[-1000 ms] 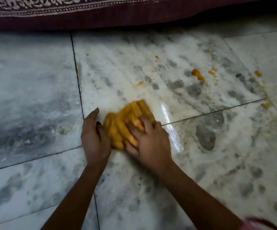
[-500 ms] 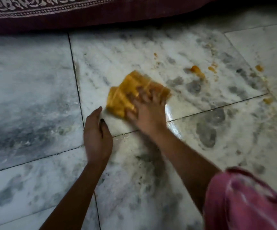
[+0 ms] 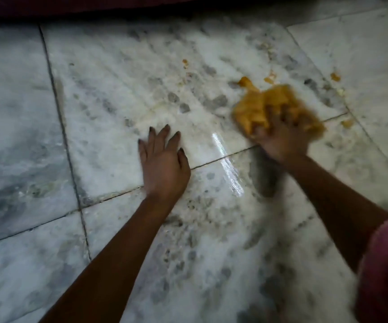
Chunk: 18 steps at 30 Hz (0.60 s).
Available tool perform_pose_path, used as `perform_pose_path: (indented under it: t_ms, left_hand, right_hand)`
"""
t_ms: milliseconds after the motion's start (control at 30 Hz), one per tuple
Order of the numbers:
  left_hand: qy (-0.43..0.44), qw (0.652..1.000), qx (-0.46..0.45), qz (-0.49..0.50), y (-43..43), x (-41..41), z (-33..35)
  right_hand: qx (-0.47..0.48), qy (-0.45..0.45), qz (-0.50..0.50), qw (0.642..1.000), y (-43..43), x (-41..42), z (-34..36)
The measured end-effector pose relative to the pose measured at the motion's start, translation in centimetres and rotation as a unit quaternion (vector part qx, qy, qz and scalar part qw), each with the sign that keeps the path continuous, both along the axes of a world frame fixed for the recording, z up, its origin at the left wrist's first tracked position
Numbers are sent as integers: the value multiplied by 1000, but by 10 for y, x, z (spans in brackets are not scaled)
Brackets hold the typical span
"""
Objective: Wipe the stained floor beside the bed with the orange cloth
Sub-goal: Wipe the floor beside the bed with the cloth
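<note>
Gripping the bunched orange cloth, the right hand has its fingers dug into the folds; blur hides finer detail. The cloth lies pressed on the floor beneath those fingers. Just beyond the fingertips, an orange blob touches the cloth's far edge. Recommended: keep pressure flat, push forward over it, then lift to avoid smearing. Smaller spots sit further out, rightward. The left hand rests flat, fingers straight and spread, well left of the cloth. The bed lies far beyond, apparently no obstacle.
</note>
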<state>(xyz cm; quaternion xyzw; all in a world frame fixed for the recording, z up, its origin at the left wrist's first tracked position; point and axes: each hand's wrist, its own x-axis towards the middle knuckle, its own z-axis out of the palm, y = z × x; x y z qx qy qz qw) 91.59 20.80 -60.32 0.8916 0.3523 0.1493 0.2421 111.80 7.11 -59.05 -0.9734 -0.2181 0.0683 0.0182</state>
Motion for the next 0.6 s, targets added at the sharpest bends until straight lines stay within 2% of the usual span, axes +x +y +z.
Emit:
perform_pose_path:
  t_ms: [100, 167, 233, 267, 333, 400, 467, 533, 600]
  left_hand:
    - [-11, 1000, -2, -11, -1, 26, 3]
    - [-11, 1000, -10, -24, -3, 39, 3]
    - [-10, 999, -17, -37, -6, 50, 4]
    - [-11, 999, -17, -44, -9, 54, 4]
    - [-12, 998, -6, -63, -16, 59, 3]
    - [-7, 998, 8, -70, -20, 59, -1]
    - [-5, 997, 20, -70, -21, 58, -3]
    - [-5, 997, 23, -72, -17, 60, -2]
    - [-5, 997, 19, -74, -15, 66, 0]
  right_hand:
    - [36, -66, 187, 980, -17, -61, -5]
    - [47, -71, 282, 956, -86, -81, -5]
    - [29, -55, 325, 944, -160, -65, 1]
    - [9, -51, 308, 950, -188, -46, 6]
    - [-27, -67, 203, 977, -217, 3, 5]
    - [-30, -72, 35, 996, -191, 48, 1]
    - [-15, -42, -99, 994, -131, 73, -1]
    - [-7, -24, -91, 996, -72, 66, -2]
    - [12, -54, -3, 998, -46, 32, -7]
